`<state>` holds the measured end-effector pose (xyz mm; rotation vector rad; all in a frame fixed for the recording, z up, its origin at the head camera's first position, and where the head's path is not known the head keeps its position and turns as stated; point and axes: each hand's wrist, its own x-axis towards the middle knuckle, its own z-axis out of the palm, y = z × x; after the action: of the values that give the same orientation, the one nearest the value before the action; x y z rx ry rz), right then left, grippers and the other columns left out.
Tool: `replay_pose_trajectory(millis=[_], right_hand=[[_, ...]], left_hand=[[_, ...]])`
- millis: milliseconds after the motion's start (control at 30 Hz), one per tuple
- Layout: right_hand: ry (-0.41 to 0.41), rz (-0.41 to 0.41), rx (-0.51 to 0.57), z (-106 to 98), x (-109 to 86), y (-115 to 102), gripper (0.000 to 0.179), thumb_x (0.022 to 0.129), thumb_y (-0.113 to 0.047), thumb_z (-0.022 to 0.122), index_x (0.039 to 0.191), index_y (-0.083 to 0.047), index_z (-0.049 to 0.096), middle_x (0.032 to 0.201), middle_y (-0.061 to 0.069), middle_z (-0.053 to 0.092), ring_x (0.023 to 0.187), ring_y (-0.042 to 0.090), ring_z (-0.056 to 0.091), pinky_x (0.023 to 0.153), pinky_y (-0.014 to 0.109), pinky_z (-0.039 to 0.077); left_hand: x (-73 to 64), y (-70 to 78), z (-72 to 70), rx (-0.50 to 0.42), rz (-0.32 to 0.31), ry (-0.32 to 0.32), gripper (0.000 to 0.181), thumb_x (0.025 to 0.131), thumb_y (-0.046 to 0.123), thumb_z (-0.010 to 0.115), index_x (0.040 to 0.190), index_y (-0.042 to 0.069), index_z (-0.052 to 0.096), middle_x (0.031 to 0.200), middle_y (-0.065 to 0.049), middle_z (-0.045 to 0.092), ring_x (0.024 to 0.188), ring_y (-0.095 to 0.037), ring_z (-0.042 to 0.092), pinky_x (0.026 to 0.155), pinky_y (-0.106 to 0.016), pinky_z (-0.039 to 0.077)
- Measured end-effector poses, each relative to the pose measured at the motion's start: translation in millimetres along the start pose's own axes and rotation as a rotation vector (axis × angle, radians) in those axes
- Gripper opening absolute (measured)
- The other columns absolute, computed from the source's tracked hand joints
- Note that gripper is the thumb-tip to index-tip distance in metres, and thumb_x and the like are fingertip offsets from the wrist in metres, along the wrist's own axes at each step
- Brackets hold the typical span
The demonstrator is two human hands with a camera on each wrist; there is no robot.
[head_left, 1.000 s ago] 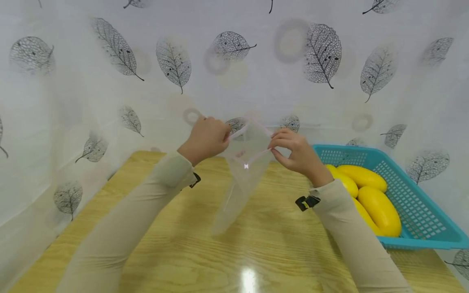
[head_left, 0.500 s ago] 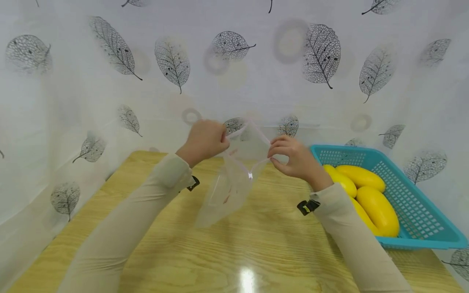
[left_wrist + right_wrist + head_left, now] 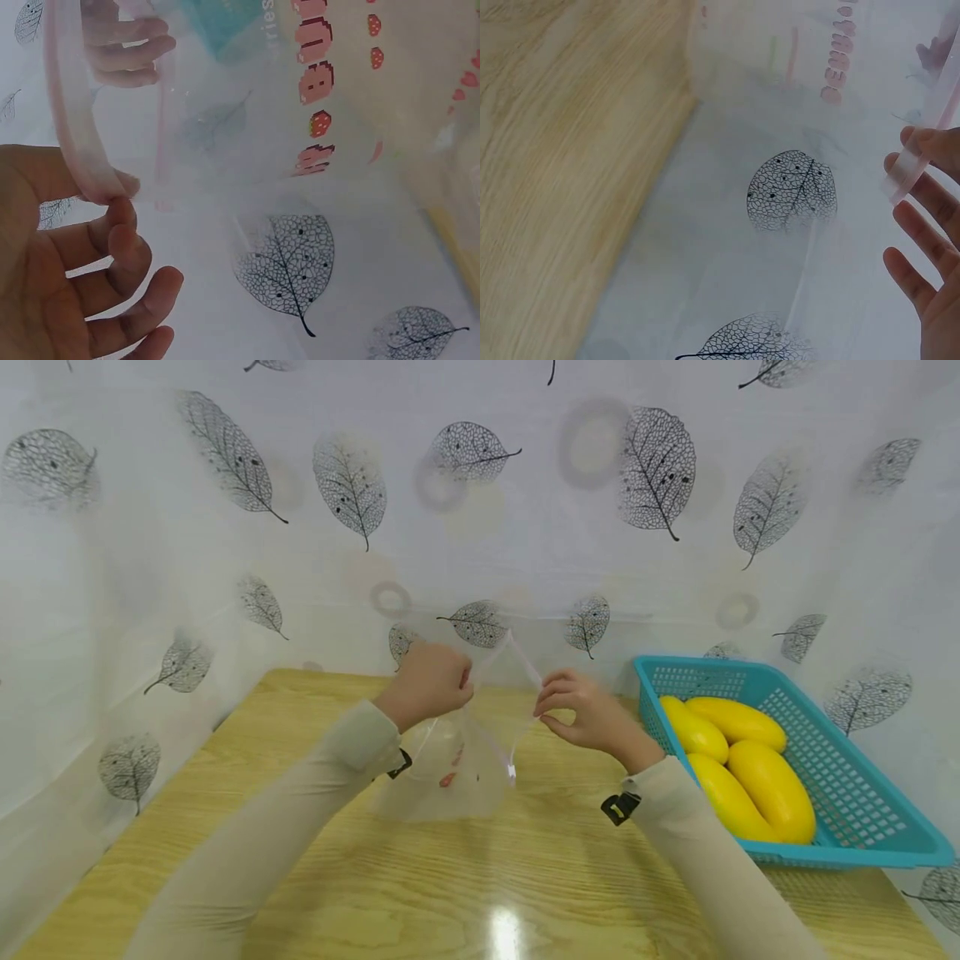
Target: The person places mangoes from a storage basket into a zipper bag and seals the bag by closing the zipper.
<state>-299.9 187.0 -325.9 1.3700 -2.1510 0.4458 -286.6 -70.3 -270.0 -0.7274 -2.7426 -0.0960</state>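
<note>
A see-through slider zip bag (image 3: 450,797) hangs with its mouth spread into a diamond over the table. In the left wrist view, pink lettering and small strawberries are printed on the bag (image 3: 225,82). My left hand (image 3: 429,685) pinches one side of the pink-edged mouth between thumb and index finger, the other fingers loosely bent. On the opposite edge, my right hand (image 3: 581,714) pinches the rim with its fingertips. A white slider (image 3: 512,772) sits at the near corner of the mouth. Whether the bag's bottom touches the table cannot be told.
To the right stands a turquoise slotted plastic basket (image 3: 873,777) with several smooth, oblong yellow things (image 3: 772,789) in it. Under everything is a wood-grain table (image 3: 375,893). A pale curtain (image 3: 517,552) with leaf prints hangs behind and along the sides.
Both hands have come down with the bag, the mouth still held apart. The mouth and slider sit lower, and the bag's body has swung left. The basket has not moved.
</note>
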Motion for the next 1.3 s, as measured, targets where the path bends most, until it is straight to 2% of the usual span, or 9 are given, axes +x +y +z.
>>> replay_pose_trajectory(millis=[100, 233, 333, 400, 533, 600, 700, 1000, 1300], right_hand=[[-0.018, 0.006, 0.017, 2.3, -2.3, 0.1, 0.012, 0.071, -0.002, 0.074, 0.08, -0.009, 0.072, 0.086, 0.003, 0.069, 0.096, 0.029, 0.06, 0.084, 0.043, 0.051], [-0.034, 0.032, 0.028, 3.9, -6.4, 2.0, 0.011, 0.072, -0.003, 0.074, 0.08, -0.009, 0.072, 0.087, 0.004, 0.069, 0.095, 0.027, 0.061, 0.083, 0.043, 0.051], [-0.05, 0.048, 0.028, 4.5, -9.7, 3.5, 0.006, 0.075, -0.006, 0.072, 0.08, -0.008, 0.072, 0.087, 0.004, 0.07, 0.093, 0.027, 0.061, 0.082, 0.043, 0.051], [-0.063, 0.052, 0.026, 4.7, -11.4, 3.7, 0.003, 0.077, -0.008, 0.071, 0.08, -0.008, 0.072, 0.087, 0.005, 0.07, 0.093, 0.026, 0.061, 0.083, 0.043, 0.052], [-0.087, 0.047, 0.014, 6.2, -13.2, 3.6, 0.003, 0.078, -0.01, 0.07, 0.08, -0.009, 0.072, 0.087, 0.003, 0.07, 0.094, 0.026, 0.06, 0.083, 0.042, 0.051], [-0.095, 0.043, 0.018, 6.6, -13.4, 3.4, 0.003, 0.078, -0.01, 0.07, 0.08, -0.008, 0.072, 0.087, 0.003, 0.07, 0.094, 0.026, 0.06, 0.083, 0.043, 0.051], [-0.098, 0.034, 0.019, 6.7, -13.0, 2.6, 0.004, 0.076, -0.007, 0.072, 0.08, -0.008, 0.072, 0.087, 0.003, 0.069, 0.094, 0.027, 0.06, 0.083, 0.044, 0.051], [-0.133, 0.033, 0.031, 5.4, -13.4, -1.5, 0.007, 0.075, -0.008, 0.073, 0.081, -0.007, 0.071, 0.091, 0.006, 0.069, 0.097, 0.028, 0.059, 0.087, 0.044, 0.05], [-0.101, -0.001, 0.02, 5.5, -10.7, -5.6, 0.017, 0.07, -0.004, 0.076, 0.086, -0.008, 0.07, 0.101, 0.009, 0.069, 0.101, 0.029, 0.059, 0.088, 0.045, 0.05]], left_hand=[[-1.4, 0.9, 2.5, -0.024, 0.011, 0.009, 0.024, 0.078, 0.017, 0.054, 0.056, 0.017, 0.043, 0.051, 0.007, 0.041, 0.05, -0.011, 0.038, 0.05, -0.027, 0.03], [-3.1, 0.1, 2.7, -0.046, -0.023, 0.063, 0.026, 0.076, 0.015, 0.054, 0.054, 0.017, 0.04, 0.049, 0.006, 0.038, 0.05, -0.011, 0.034, 0.049, -0.026, 0.027], [-5.0, -0.3, 3.8, -0.046, -0.04, 0.075, 0.027, 0.076, 0.015, 0.055, 0.054, 0.017, 0.04, 0.049, 0.006, 0.039, 0.049, -0.012, 0.035, 0.05, -0.027, 0.03], [-7.0, 0.5, 6.6, -0.019, -0.031, 0.07, 0.026, 0.077, 0.016, 0.054, 0.055, 0.016, 0.041, 0.05, 0.005, 0.039, 0.05, -0.013, 0.038, 0.051, -0.029, 0.034], [-12.8, 5.4, 13.4, 0.111, 0.013, 0.053, 0.015, 0.08, 0.017, 0.051, 0.067, 0.012, 0.05, 0.061, -0.001, 0.049, 0.063, -0.02, 0.05, 0.064, -0.036, 0.044], [-15.7, 8.7, 15.5, 0.168, 0.034, 0.052, 0.011, 0.082, 0.018, 0.05, 0.078, 0.01, 0.056, 0.071, -0.004, 0.055, 0.074, -0.023, 0.055, 0.073, -0.038, 0.045], [-18.1, 11.7, 18.4, 0.19, 0.047, 0.078, 0.011, 0.083, 0.018, 0.051, 0.086, 0.011, 0.059, 0.079, -0.006, 0.059, 0.08, -0.025, 0.056, 0.076, -0.038, 0.045], [-20.2, 9.5, 24.6, 0.138, 0.031, 0.141, 0.011, 0.081, 0.017, 0.051, 0.072, 0.011, 0.051, 0.069, -0.005, 0.055, 0.069, -0.023, 0.05, 0.07, -0.037, 0.044], [-17.4, 11.8, 23.7, 0.101, 0.01, 0.137, 0.013, 0.078, 0.016, 0.049, 0.066, 0.013, 0.046, 0.062, -0.002, 0.048, 0.062, -0.021, 0.044, 0.064, -0.035, 0.04]])
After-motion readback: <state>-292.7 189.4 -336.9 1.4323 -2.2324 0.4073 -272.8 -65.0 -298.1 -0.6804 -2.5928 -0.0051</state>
